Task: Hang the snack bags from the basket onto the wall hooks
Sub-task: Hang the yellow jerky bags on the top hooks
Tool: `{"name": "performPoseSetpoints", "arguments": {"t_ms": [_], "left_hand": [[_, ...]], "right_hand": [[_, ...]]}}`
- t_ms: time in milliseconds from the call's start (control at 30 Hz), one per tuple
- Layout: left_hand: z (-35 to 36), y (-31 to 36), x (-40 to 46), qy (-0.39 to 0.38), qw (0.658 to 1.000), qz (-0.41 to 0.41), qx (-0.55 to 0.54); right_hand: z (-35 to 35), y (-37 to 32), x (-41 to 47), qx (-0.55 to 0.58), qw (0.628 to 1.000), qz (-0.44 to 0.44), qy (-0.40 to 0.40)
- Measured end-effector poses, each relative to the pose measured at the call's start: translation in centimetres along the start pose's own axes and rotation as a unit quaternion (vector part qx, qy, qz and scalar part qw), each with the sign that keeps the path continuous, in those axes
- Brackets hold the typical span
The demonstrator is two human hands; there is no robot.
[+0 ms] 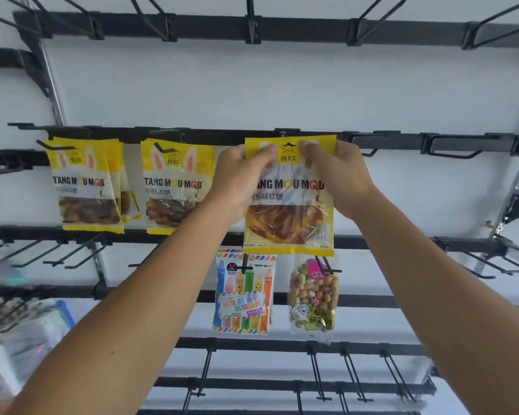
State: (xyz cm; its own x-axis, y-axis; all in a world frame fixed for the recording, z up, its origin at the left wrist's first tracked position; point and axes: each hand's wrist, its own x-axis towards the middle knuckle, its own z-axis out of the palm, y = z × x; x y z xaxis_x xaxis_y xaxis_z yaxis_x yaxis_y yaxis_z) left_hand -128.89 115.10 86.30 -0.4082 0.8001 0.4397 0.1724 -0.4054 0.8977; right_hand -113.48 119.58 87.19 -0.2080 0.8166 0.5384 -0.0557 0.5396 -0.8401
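Fingers of both hands, left hand point(241, 178) and right hand point(339, 175), pinch the yellow gummy bag point(288, 199) at its top corners, and I'm lifting its hang hole level with the hook point(283, 133) just above it, ready to thread.

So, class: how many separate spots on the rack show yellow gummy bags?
3. A stack on the far-left hook, more behind its front bag; a stack on the next hook; one yellow bag held up by the left hand and right hand.

Shop: hook racks point(282, 28), hung snacks point(168, 187)
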Motion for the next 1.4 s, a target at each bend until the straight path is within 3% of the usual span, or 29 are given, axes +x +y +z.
{"name": "performPoseSetpoints", "arguments": {"t_ms": [433, 767, 967, 1200, 1400], "left_hand": [[0.0, -1.6, 1.2, 0.002, 0.999, -0.011, 0.038], [0.3, -2.7, 3.5, 0.074, 0.986, 0.030, 0.145], [-0.5, -4.2, 4.4, 0.105, 0.978, 0.032, 0.178], [-1.1, -4.6, 3.0, 0.087, 0.969, 0.044, 0.229], [-1.7, -4.3, -1.8, 0.074, 0.945, 0.094, 0.304]], "right_hand": [[0.6, 2.1, 1.4, -0.058, 0.998, 0.038, 0.007], [1.2, 3.7, 3.1, -0.221, 0.970, 0.024, 0.100], [1.9, 4.5, 3.3, -0.247, 0.957, 0.012, 0.151], [2.0, 5.2, 1.1, -0.272, 0.951, 0.037, 0.143], [1.3, 4.8, -3.3, -0.364, 0.923, -0.022, 0.125]]}}
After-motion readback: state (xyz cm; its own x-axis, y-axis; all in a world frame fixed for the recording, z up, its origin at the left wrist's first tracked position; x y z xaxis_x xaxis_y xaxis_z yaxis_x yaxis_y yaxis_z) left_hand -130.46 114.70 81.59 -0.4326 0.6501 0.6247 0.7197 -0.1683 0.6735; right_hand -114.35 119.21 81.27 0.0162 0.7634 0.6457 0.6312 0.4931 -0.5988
